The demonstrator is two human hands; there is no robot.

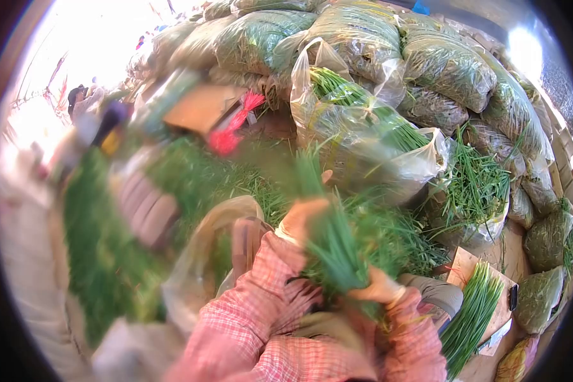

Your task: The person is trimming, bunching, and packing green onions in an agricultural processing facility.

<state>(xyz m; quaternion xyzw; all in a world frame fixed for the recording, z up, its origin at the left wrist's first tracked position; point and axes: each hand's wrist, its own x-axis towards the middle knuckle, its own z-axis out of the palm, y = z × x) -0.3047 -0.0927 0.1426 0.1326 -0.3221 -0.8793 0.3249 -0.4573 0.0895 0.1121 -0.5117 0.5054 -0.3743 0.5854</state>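
A bunch of long green chives (337, 245) is held in front of my body, slanting from upper left to lower right and blurred by motion. My left hand (304, 219) is closed around its upper part. Near the lower end, my right hand (379, 288) closes on the same bunch; some of its fingers are hidden behind the stalks. Loose chives (395, 239) lie heaped beneath and beside both hands. To my right, a neat bundle of chives (474, 312) rests on a wooden board (495, 299).
Stuffed clear plastic sacks (445, 63) are piled along the back. An open plastic bag (388, 169) holds bundled chives. Pink-red ties (239, 124) lie by a cardboard box (204, 107). Another clear bag (204, 254) stands at my left, beside a blurred green heap (102, 254).
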